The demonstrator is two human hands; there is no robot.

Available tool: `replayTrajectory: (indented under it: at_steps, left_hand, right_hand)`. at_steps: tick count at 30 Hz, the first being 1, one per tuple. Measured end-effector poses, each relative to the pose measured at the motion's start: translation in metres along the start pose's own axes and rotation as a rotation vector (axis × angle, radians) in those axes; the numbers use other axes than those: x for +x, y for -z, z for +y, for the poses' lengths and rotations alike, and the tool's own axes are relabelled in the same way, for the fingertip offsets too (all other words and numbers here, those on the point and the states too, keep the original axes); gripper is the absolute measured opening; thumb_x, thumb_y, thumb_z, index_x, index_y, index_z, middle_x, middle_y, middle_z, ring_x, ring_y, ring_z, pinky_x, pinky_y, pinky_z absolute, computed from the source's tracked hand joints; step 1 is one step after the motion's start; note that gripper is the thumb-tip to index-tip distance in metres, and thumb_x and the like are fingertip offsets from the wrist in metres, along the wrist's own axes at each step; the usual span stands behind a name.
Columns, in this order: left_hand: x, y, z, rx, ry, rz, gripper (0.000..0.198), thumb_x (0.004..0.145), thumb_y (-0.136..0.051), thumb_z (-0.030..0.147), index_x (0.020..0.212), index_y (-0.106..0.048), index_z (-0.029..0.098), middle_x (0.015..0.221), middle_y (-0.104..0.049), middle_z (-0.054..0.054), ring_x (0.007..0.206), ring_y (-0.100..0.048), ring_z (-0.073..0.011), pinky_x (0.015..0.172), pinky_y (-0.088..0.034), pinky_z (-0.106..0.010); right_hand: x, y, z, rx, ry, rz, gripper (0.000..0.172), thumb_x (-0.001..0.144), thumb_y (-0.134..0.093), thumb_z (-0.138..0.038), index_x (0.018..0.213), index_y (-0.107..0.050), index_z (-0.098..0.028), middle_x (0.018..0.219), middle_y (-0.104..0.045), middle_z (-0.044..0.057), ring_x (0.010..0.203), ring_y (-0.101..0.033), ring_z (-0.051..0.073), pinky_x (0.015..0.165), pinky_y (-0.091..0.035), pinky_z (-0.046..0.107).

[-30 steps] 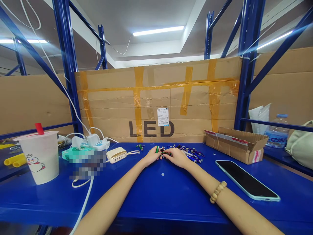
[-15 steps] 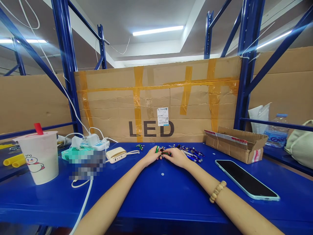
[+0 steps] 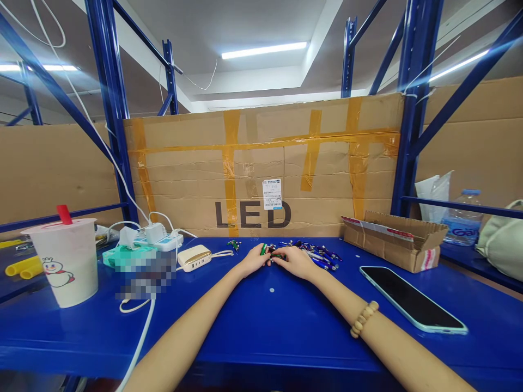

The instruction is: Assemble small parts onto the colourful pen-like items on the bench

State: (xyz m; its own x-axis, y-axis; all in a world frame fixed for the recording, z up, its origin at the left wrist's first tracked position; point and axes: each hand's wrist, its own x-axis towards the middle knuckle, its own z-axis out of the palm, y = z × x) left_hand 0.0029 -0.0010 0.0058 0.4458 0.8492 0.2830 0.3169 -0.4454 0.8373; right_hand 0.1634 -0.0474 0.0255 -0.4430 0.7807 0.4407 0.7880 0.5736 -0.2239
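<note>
My left hand (image 3: pixel 253 262) pinches a small, shiny green thing (image 3: pixel 263 249) in its fingertips. My right hand (image 3: pixel 298 262) curls close beside it, touching a little dark piece (image 3: pixel 278 256); I can't tell if those fingers grip it. Thin, shiny blue sticks (image 3: pixel 324 260) lie piled just past the right fingers.

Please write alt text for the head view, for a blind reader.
A person's left hand and right hand are close together over a blue table, the left holding a small green piece. Blue pen-like parts lie beside the right hand, a phone farther right, a cup far left.
</note>
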Motion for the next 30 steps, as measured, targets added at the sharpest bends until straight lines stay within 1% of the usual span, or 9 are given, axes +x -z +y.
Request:
replayTrajectory:
  at_steps: [4, 10, 16, 22, 30]
  left_hand:
    - [0.0002, 0.0006, 0.0000, 0.039, -0.004, 0.000, 0.004, 0.074, -0.043, 0.017, 0.071, -0.041, 0.017, 0.054, -0.051, 0.005, 0.053, -0.047, -0.0084, 0.056, -0.036, -0.021]
    - [0.0001, 0.0006, 0.0007, 0.065, -0.005, 0.005, 0.005, 0.073, -0.044, 0.017, 0.070, -0.040, 0.017, 0.054, -0.052, 0.005, 0.054, -0.048, -0.0093, 0.055, -0.036, -0.021]
    - [-0.0009, 0.0004, 0.0030, 0.089, 0.005, 0.008, 0.005, 0.072, -0.044, 0.016, 0.069, -0.041, 0.018, 0.053, -0.051, 0.005, 0.053, -0.047, -0.0095, 0.055, -0.036, -0.021]
    - [0.0000, 0.0015, -0.0002, 0.107, -0.006, 0.013, 0.002, 0.071, -0.045, 0.017, 0.070, -0.044, 0.017, 0.054, -0.052, 0.004, 0.055, -0.049, -0.0103, 0.056, -0.037, -0.021]
    - [-0.0006, 0.0008, 0.0023, 0.122, 0.002, 0.007, 0.003, 0.071, -0.045, 0.016, 0.070, -0.042, 0.018, 0.054, -0.051, 0.004, 0.055, -0.048, -0.0106, 0.057, -0.036, -0.022]
  right_hand:
    - [0.0007, -0.0009, 0.0008, -0.001, 0.000, 0.000, 0.024, 0.082, -0.043, -0.032, 0.089, -0.066, -0.028, 0.088, -0.066, 0.000, 0.079, -0.059, 0.017, 0.063, -0.040, 0.025]
    - [0.0012, -0.0019, 0.0015, 0.007, -0.015, -0.001, 0.024, 0.081, -0.044, -0.031, 0.091, -0.065, -0.029, 0.090, -0.066, 0.000, 0.082, -0.059, 0.018, 0.066, -0.041, 0.026]
    - [0.0006, -0.0013, 0.0008, 0.008, -0.023, -0.005, 0.025, 0.081, -0.043, -0.033, 0.092, -0.065, -0.028, 0.087, -0.066, 0.000, 0.077, -0.059, 0.017, 0.062, -0.041, 0.025]
    - [0.0007, -0.0009, 0.0004, 0.008, -0.024, -0.003, 0.026, 0.081, -0.043, -0.034, 0.093, -0.065, -0.027, 0.085, -0.066, 0.001, 0.075, -0.059, 0.017, 0.060, -0.040, 0.025]
    - [0.0007, -0.0016, 0.0009, 0.009, -0.021, -0.002, 0.024, 0.081, -0.044, -0.033, 0.091, -0.065, -0.029, 0.083, -0.066, -0.001, 0.073, -0.058, 0.016, 0.058, -0.038, 0.024]
